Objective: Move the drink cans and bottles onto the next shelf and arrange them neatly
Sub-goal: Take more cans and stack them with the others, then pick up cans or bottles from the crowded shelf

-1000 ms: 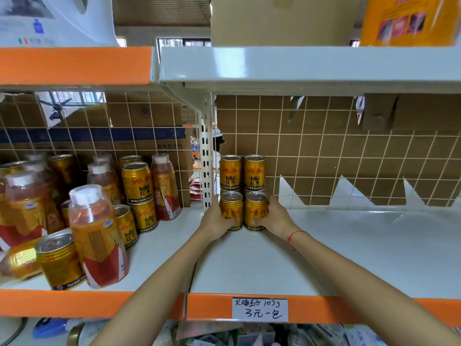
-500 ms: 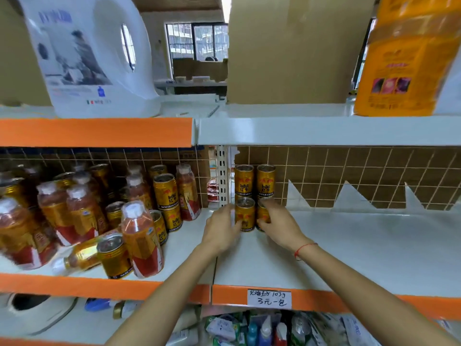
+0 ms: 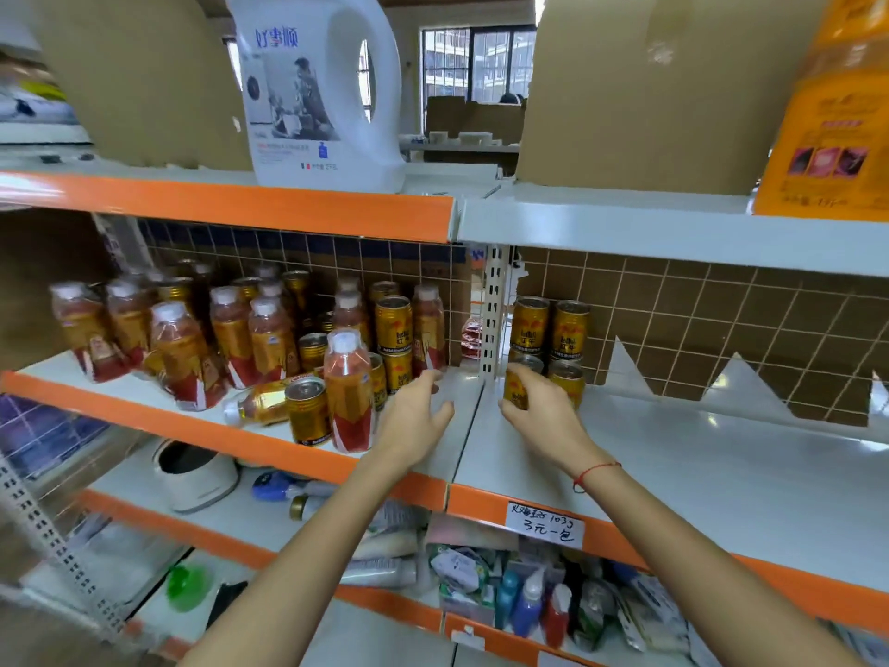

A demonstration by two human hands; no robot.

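Right hand is curled round the front-left gold can of the four stacked at the back-left corner of the right shelf, hiding most of it. Left hand hovers loose, grip on nothing, near the bottles on the left shelf, which look blurry

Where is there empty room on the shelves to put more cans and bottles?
The right shelf is bare from the stacked gold cans by the white post rightward, and forward to its orange edge. The left shelf is crowded with bottles and cans; only a strip beside the post is free.
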